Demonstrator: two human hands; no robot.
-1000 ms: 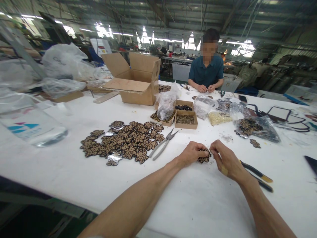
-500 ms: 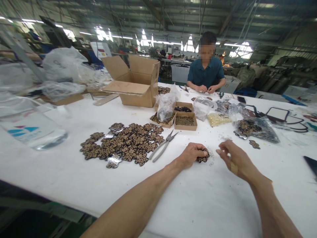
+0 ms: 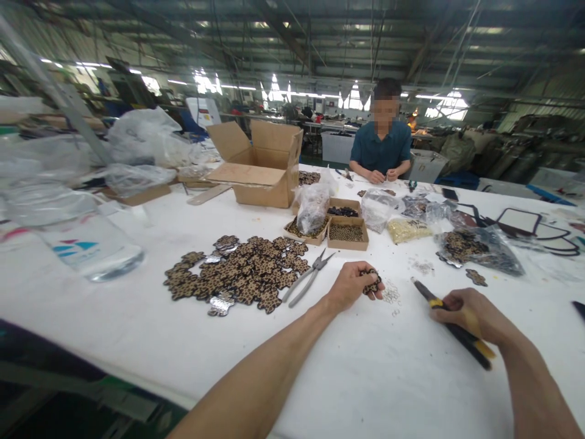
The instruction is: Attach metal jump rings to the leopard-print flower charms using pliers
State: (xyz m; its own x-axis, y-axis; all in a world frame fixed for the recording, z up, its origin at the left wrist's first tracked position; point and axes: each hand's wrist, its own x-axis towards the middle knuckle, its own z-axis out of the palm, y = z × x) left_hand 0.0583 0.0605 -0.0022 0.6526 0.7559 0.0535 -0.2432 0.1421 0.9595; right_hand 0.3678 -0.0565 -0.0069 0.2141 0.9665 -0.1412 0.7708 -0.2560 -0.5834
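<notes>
1. The left hand point(image 3: 354, 286) is holding a leopard-print patch point(image 3: 371, 281) above the counter point(image 3: 365, 378), right of the grey pliers; its fingers are pinching closed, the thumb pressing on the printed face. The patch is projecting rightward from the grip; its long axis is remaining uncertain, since the fingers are covering part of the outline.

2. The right hand point(image 3: 470, 314) is gripping the black-and-yellow pliers point(image 3: 466, 344), its fingers curling closed around the handles. The long axis of the tool is running diagonally, the tip pointing forward and left, the handle ends pointing back and right toward the wearer. Whether the jaws are parting slightly cannot be told.

3. Small rings point(image 3: 391, 292) are lying loose on the counter between the two hands, just beside the patch.

4. The grey pliers point(image 3: 304, 283) are resting left of the left hand, pointing forward and right, the handles spreading toward the wearer.

5. A pile of patches point(image 3: 247, 271) is spreading left of the grey pliers, several pieces showing a silvery side.

6. Across the counter, a co-worker point(image 3: 381, 149) is sitting with both hands close together.
</notes>
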